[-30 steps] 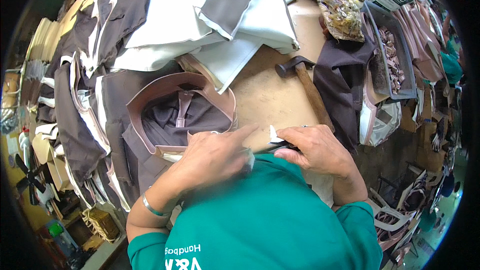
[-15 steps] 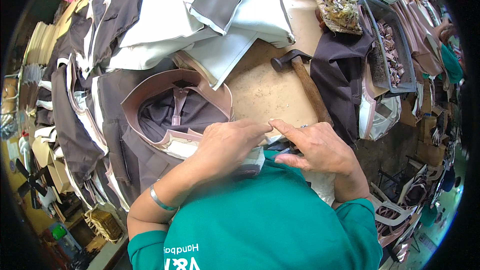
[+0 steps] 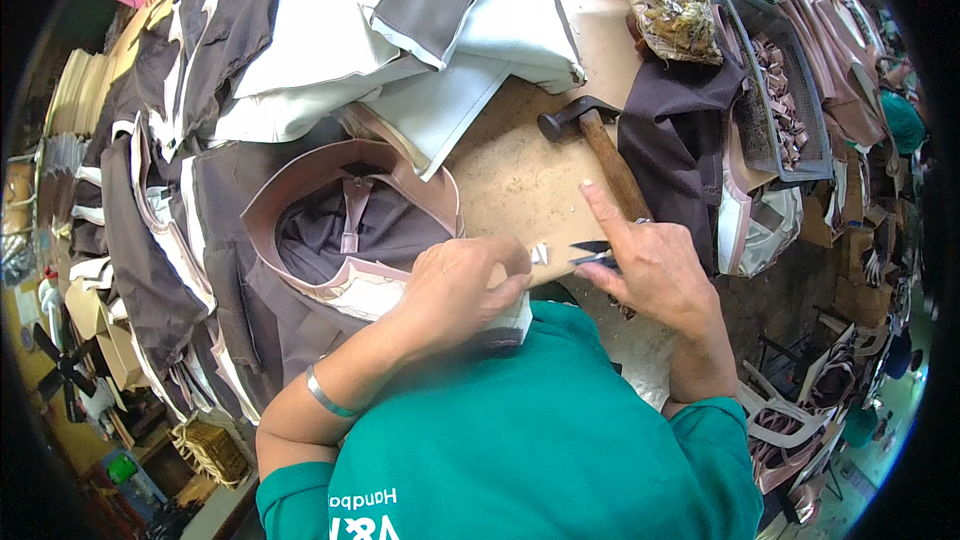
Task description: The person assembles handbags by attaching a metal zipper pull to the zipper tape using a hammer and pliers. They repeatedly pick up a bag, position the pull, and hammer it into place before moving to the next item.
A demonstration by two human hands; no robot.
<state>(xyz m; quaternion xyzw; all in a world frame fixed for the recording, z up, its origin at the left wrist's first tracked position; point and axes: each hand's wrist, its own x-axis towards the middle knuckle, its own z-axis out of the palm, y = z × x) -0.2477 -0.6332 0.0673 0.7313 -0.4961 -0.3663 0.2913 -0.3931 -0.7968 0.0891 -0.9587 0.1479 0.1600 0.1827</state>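
My left hand [image 3: 465,285] is curled over the near edge of a pink-trimmed bag piece [image 3: 345,230], fingers bent and pressing its pale lower rim down against my body, where a bit of white lining shows under my knuckles. The piece lies on the brown work surface [image 3: 520,175] just in front of me, its dark grey fabric inside and a pink strap running down the middle. My right hand [image 3: 655,270] grips a small pair of black snips [image 3: 592,254], their blades pointing left toward my left hand, with my index finger stretched straight out, up and away from me. Between the two hands sits a small white scrap [image 3: 540,253], just beside the blade tips; I cannot tell whether the blades touch it. Behind my right hand a wooden-handled hammer [image 3: 597,150] lies on the surface, its dark head pointing away from me. Farther back are stacked white and grey fabric panels [image 3: 400,30], and to my left lie piles of dark brown pieces [image 3: 160,240]. To my right a grey tray [image 3: 745,115] holds small pink cut pieces, with a clear bag of mixed bits [image 3: 675,10] beyond it. I wear a thin metal bangle [image 3: 325,395] on my left wrist.
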